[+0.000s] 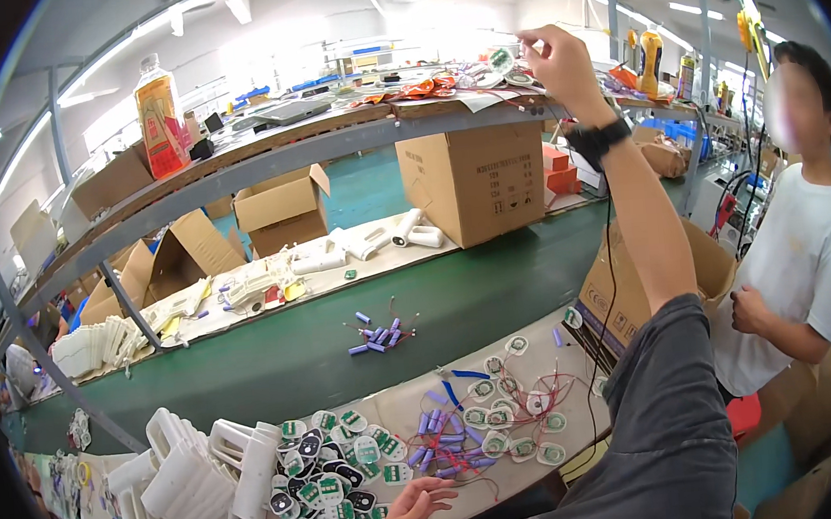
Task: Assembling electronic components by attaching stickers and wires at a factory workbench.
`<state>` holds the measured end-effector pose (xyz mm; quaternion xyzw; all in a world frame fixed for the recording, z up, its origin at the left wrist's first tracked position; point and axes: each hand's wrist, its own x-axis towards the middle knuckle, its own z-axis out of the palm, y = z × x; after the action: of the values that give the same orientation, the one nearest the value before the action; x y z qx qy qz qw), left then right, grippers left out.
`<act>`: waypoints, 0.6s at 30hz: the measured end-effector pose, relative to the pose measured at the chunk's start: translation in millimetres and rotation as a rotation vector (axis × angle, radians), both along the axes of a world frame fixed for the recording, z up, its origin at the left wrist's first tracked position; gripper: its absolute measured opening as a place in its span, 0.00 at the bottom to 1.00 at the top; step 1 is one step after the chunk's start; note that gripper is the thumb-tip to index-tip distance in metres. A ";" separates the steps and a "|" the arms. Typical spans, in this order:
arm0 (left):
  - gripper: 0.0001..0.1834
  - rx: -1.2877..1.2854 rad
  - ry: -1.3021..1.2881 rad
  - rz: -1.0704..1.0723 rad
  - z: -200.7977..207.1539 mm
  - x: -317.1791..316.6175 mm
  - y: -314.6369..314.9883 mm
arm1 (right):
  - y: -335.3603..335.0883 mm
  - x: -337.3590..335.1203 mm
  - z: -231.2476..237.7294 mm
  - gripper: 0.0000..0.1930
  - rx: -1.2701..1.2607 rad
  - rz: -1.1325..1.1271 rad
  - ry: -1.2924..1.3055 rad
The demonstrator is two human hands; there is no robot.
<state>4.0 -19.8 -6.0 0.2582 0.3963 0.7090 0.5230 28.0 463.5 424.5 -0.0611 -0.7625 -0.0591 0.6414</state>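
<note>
My right hand (559, 61) is raised high over the upper shelf, thumb and fingertips drawn together. Whatever they pinch, if anything, is too small to make out. A round white-and-green part (500, 60) lies on the shelf just beside it. At the near edge of the bench, my left hand (418, 513) is open, its fingers stretched out and holding nothing. Close above it lies a pile of purple cylindrical battery cells (445, 443) with red wires. Left of that hand spreads a heap of green circuit boards on white and black covers (333, 476).
White plastic housings (183, 473) are stacked at the left. Blue-handled pliers (452, 391) lie by wired round boards (501, 414). A green conveyor belt (278, 368) carries more battery cells (378, 337). Beyond stands a large carton (473, 187). A person (792, 269) stands at the right.
</note>
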 end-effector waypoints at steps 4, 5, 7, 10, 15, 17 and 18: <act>0.17 -0.020 -0.016 -0.013 0.1 4.0 2.1 | -64.9 40.7 -48.8 0.07 -0.037 0.083 -0.064; 0.18 -0.025 -0.006 -0.031 -0.3 4.9 0.2 | -81.2 52.9 -60.1 0.07 -0.072 0.086 -0.113; 0.18 -0.039 0.013 -0.038 0.2 3.6 -2.6 | -92.8 60.1 -77.1 0.06 -0.110 0.094 -0.172; 0.18 -0.044 0.026 -0.044 -0.1 3.0 -6.9 | -94.0 72.5 -93.6 0.06 -0.207 0.119 -0.189; 0.17 -0.063 0.023 -0.057 -1.1 5.7 -13.4 | -99.1 81.1 -133.0 0.06 -0.268 0.160 -0.220; 0.19 -0.063 0.028 -0.016 -2.0 3.5 -5.1 | -102.0 86.6 -157.6 0.06 -0.344 0.172 -0.269; 0.18 -0.076 0.038 -0.001 -1.5 3.9 -3.7 | -105.7 87.2 -172.0 0.06 -0.348 0.183 -0.277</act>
<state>7.9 -23.5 -7.5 0.2519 0.4328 0.6883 0.5249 115.2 357.7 252.5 -0.0927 -0.8444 0.1234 0.5130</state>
